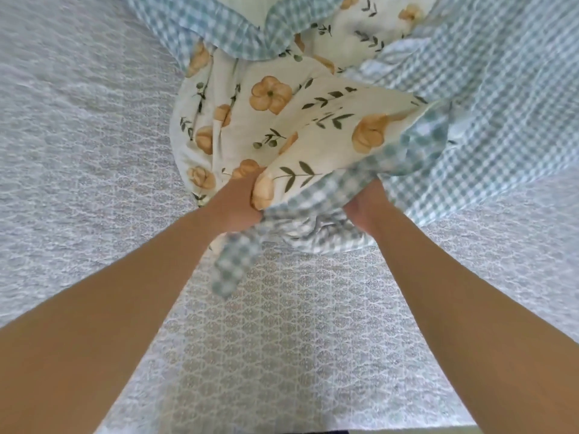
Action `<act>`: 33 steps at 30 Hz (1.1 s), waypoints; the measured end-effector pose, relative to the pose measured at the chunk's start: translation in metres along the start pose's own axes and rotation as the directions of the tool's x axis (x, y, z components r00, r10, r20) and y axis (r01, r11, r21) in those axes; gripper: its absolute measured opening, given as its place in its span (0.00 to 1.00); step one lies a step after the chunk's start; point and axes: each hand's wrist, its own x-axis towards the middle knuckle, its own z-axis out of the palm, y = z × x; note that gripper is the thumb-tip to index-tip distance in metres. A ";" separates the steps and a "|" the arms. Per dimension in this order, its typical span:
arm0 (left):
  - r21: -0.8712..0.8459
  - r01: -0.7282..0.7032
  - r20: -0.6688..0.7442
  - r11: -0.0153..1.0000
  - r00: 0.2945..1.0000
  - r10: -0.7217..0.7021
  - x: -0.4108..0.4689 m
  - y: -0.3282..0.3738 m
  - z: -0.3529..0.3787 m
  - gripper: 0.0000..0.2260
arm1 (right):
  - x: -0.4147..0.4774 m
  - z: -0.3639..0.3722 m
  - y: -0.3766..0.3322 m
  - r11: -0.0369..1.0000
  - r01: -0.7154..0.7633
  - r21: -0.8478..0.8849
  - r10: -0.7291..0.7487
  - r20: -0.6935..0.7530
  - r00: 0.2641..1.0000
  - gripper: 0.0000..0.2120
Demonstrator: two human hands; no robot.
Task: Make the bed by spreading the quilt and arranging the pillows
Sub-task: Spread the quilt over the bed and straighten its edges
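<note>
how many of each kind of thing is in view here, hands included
quilt: 1
bed sheet: 1
hands: 2, left hand and right hand, both holding the quilt
total: 4

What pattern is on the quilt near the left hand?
Cream with orange flowers and green leaves on the quilt, by the left hand; head view.

The bed [282, 339] is covered by a pale grey-blue sheet [78, 151] with a small repeating lattice print, lightly rippled toward the left side. A bunched quilt [282, 120] lies on it from the middle toward the far and right sides. One face is cream with orange flowers and green sprigs, the other blue-and-white gingham. Its near end is gathered into a bunch.
</note>
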 end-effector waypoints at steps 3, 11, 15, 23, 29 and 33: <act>0.087 0.063 -0.141 0.994 0.989 -0.050 -0.019 -0.030 -0.021 0.29 | -0.003 0.026 -0.011 0.993 -0.073 -0.091 0.079 0.055 0.995 0.16; 0.395 0.236 -0.393 0.888 0.917 -0.069 -0.114 -0.122 -0.101 0.09 | -0.045 0.132 -0.042 0.758 0.202 -0.620 -0.018 0.290 0.957 0.11; 0.631 0.367 -0.445 0.683 0.893 -0.069 -0.172 -0.172 -0.163 0.09 | -0.070 0.187 -0.022 0.565 0.385 -0.730 0.037 0.488 0.872 0.14; 0.845 0.514 -0.474 0.150 0.849 -0.235 -0.301 -0.319 -0.251 0.18 | -0.097 0.258 0.033 0.253 0.422 -0.871 0.425 0.492 0.760 0.30; 0.875 0.404 -0.285 0.267 0.875 -0.391 -0.318 -0.388 -0.203 0.24 | -0.103 0.354 0.057 0.415 0.404 -0.815 0.462 0.571 0.678 0.28; 0.677 0.522 -0.216 0.520 0.815 -0.538 -0.301 -0.404 -0.188 0.19 | -0.101 0.421 0.058 0.437 0.414 -0.799 0.440 0.591 0.676 0.20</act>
